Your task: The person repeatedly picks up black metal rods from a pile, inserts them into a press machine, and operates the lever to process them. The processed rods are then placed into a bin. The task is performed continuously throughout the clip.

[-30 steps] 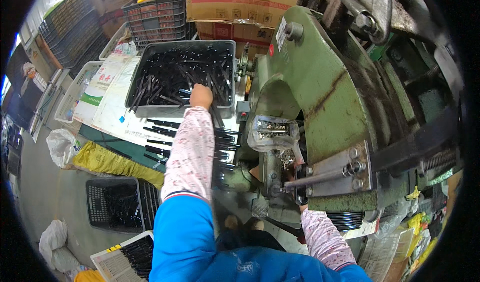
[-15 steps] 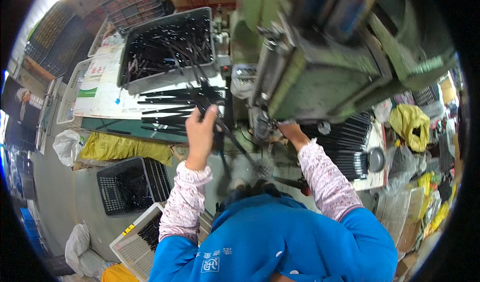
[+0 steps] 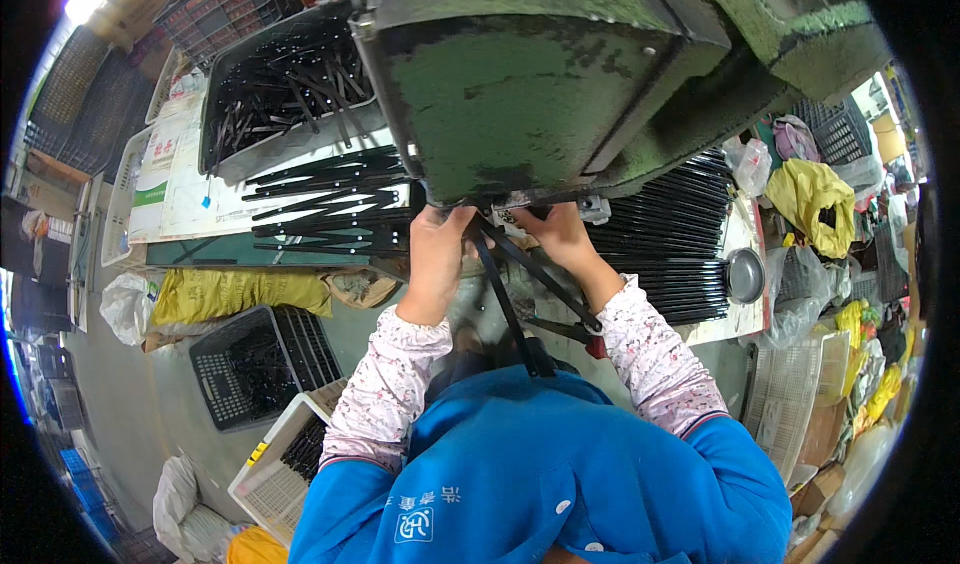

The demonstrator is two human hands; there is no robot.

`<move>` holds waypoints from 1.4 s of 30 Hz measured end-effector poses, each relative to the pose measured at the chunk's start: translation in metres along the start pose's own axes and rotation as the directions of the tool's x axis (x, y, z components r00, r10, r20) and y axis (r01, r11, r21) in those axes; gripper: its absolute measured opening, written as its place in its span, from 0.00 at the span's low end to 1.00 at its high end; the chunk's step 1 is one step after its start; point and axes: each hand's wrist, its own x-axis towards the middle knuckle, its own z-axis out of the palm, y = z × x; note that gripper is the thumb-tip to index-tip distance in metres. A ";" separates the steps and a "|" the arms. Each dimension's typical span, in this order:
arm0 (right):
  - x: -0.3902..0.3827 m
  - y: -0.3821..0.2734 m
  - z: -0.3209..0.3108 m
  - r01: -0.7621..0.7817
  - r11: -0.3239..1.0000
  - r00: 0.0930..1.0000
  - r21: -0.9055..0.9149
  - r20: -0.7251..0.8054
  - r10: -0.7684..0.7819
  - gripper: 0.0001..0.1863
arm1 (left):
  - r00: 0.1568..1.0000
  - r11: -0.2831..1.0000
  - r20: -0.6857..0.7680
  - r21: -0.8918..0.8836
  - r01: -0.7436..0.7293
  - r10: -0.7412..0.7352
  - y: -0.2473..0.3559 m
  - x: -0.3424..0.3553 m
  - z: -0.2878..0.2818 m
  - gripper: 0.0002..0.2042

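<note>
Two long, narrow black flat bars (image 3: 503, 299) hang in a V from beneath the head of a green machine (image 3: 520, 94), their lower ends near my blue top. My left hand (image 3: 436, 254) is closed around the upper end of the bars, with the thumb on the near side. Beside it, my right hand (image 3: 560, 236) reaches under the machine head with fingers bent together; the machine's lower edge hides what they pinch. Left of my hands, crossed black bars (image 3: 340, 204) lie in a layered pile.
A grey tub (image 3: 270, 164) of loose black strips stands at the back left. More black bars (image 3: 665, 224) lie in rows on the right table beside a small round grey dish (image 3: 744, 276). Below left are a black crate (image 3: 235, 364) and a white basket (image 3: 270, 484).
My left hand has moved right with the black bars, from over the left pile to under the machine head. The right hand has shifted slightly left. My view has moved too.
</note>
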 end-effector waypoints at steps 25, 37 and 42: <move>-0.073 0.133 -0.043 0.072 0.626 0.974 -0.776 0.190 0.124 0.08 | 0.972 0.595 -0.063 0.782 0.189 -0.226 0.022 -0.044 -0.039 0.21; -0.029 -0.010 -0.022 0.332 0.689 0.904 -0.644 0.009 -0.427 0.06 | 0.977 0.649 0.084 0.735 -0.195 0.198 0.013 -0.063 0.012 0.10; -0.025 -0.088 -0.016 0.554 0.717 0.744 -0.423 -0.134 -0.654 0.12 | 0.958 0.711 0.172 0.643 -0.285 0.229 -0.017 -0.047 0.022 0.17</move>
